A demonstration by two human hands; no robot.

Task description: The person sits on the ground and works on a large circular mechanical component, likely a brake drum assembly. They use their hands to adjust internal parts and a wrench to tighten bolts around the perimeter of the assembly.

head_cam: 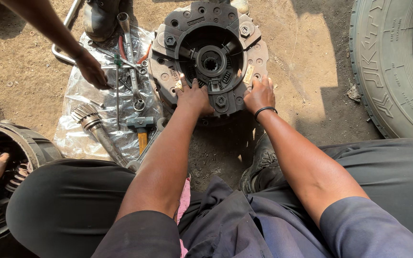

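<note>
Dusty ground carries the round dark metal clutch assembly (211,57), bolts seated (tools nearby). Left hand (194,97) and right hand (260,95) press its near rim, fingers spread, grasping nothing; lifting probably remains.

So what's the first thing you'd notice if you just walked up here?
The big round metal clutch plate lying on the dirt, top middle, with the left hand and right hand pressed on its near edge. Left of it, another person's hand reaches into wrenches spread on plastic sheeting. A huge tyre fills the right side.

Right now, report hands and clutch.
Left hand, right hand both flat on clutch near edge. Another person's hand on wrenches beside it.
</note>
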